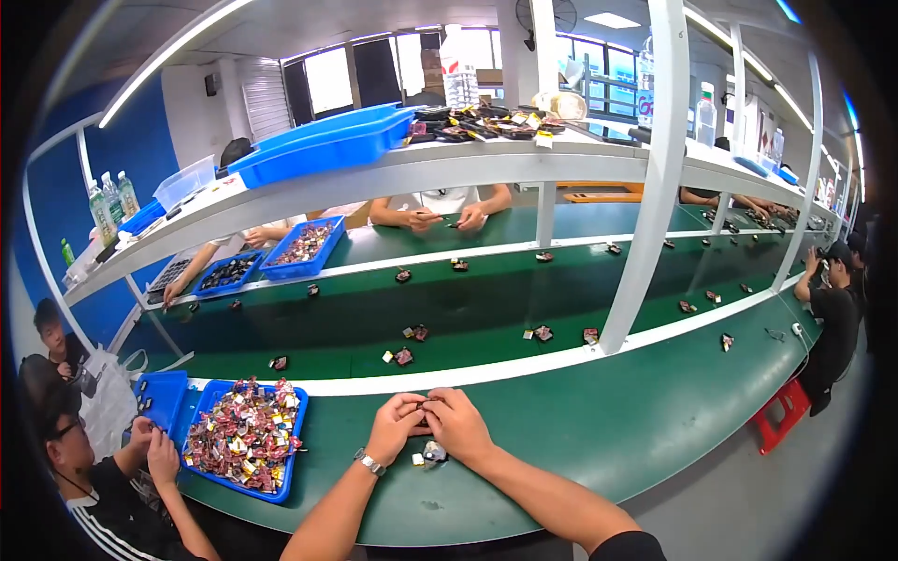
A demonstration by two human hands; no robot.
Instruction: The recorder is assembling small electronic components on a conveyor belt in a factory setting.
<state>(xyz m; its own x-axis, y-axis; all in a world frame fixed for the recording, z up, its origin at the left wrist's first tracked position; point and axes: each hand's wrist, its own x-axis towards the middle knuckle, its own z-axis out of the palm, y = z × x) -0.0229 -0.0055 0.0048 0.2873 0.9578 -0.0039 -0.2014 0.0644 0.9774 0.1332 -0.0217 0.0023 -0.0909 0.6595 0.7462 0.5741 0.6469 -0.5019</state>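
Observation:
Over the green worktop in front of me, my left hand and my right hand meet, fingers bent and pressed together. Between them a bit of something small and dark shows, but the fingers cover most of it. Just below, close to my right hand, lies a small clear-and-silver piece with a whitish tag. To the left of my hands, a blue tray is heaped with small dark-red and black parts that carry white and yellow tags.
Beyond a white rail, similar small parts lie spaced along a green belt. A white post rises right of my hands under a loaded shelf. At left a co-worker's hands hover near another blue tray; others work across the belt.

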